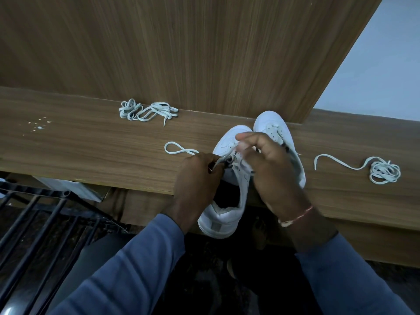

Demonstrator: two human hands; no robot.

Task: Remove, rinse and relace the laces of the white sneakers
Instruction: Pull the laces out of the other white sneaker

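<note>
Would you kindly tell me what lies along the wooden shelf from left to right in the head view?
White specks → heap of laces → left hand pinching a lace → right hand gripping the near sneaker → coiled lace.

L hand (200,176) pinching, fingers curled — R hand (271,164) likewise, close together.

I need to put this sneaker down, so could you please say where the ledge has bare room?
Widest bare ledge: between the white specks and the lace loop, with the lace bundle behind. Smaller: behind the tail of the coiled lace. Crowded: near sneaker, far sneaker, left hand, right hand.
</note>
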